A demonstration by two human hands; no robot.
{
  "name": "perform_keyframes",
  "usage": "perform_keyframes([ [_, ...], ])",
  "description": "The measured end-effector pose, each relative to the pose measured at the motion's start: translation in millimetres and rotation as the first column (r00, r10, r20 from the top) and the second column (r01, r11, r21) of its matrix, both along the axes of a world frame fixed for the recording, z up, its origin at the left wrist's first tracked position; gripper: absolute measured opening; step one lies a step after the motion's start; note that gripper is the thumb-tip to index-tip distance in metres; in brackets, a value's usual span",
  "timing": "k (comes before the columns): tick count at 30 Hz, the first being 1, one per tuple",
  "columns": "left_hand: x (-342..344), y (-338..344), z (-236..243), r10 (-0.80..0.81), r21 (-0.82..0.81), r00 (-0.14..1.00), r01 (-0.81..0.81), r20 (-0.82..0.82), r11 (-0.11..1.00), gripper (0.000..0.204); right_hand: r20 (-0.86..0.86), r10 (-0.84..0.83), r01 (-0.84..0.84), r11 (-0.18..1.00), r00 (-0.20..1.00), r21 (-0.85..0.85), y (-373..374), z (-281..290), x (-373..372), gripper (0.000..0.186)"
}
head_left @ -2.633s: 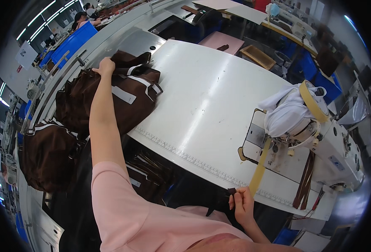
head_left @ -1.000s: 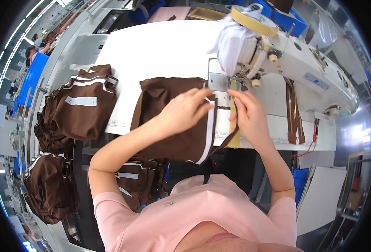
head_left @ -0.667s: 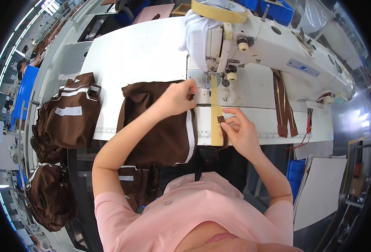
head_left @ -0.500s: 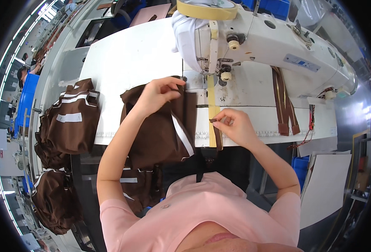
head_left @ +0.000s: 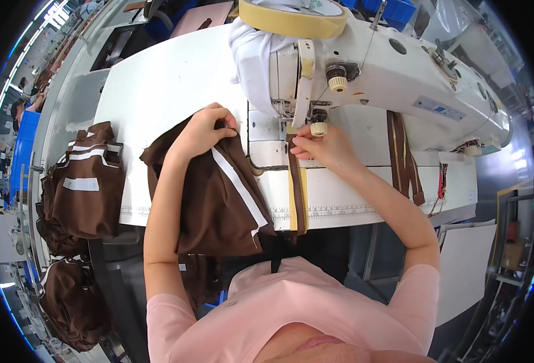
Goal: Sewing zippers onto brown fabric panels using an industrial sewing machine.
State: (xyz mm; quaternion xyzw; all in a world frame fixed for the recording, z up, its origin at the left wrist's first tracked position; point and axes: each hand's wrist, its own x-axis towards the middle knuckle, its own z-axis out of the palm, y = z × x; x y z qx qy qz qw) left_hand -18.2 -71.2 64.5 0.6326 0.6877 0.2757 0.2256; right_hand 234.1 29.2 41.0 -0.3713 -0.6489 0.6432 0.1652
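My left hand [head_left: 208, 132] pinches the upper edge of a brown fabric piece [head_left: 203, 212], which drapes over the table's front edge. A white strip [head_left: 238, 183] runs slantwise down this cloth. Close by the needle area of the white sewing machine [head_left: 376, 78], my right hand [head_left: 324, 147] grips the upper end of a brown zipper [head_left: 298, 196] between thumb and fingers. The zipper lies lengthwise along yellow tape [head_left: 304, 181] on the machine bed, its lower end at the front edge. A gap separates zipper and cloth.
More brown zippers [head_left: 400, 157] lie right of the needle area. Stacked brown fabric pieces [head_left: 88, 202] with white strips sit at the left, another bundle [head_left: 73, 302] below. A tape roll [head_left: 294, 21] and white cloth [head_left: 252, 66] rest on the machine head. White boards [head_left: 466, 272] stand at right.
My right hand has moved up and left toward the needle, and the zipper now lies straight along the tape. My left hand has shifted left with the brown fabric, away from the needle area.
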Motion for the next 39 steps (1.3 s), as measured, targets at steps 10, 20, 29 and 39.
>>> perform_keyframes([
  [10,63,9,10,-0.023,-0.033,0.930,0.038,0.366,0.999,0.013,0.055,0.002,0.000,0.999,0.999,-0.033,-1,13,-2,0.016],
  [20,77,15,0,0.027,0.074,0.960,-0.050,0.280,0.996,0.015,0.070,0.051,-0.051,0.999,0.996,-0.010,-1,13,-2,0.020],
  [29,77,17,-1,0.019,0.050,0.975,-0.031,0.220,0.998,0.014,0.087,0.087,-0.089,0.996,0.992,0.015,2,12,-4,0.018],
  [39,77,24,-12,-0.021,0.082,0.997,0.015,0.074,0.997,0.015,0.244,0.000,-0.130,0.846,0.970,0.517,-5,2,1,0.017],
])
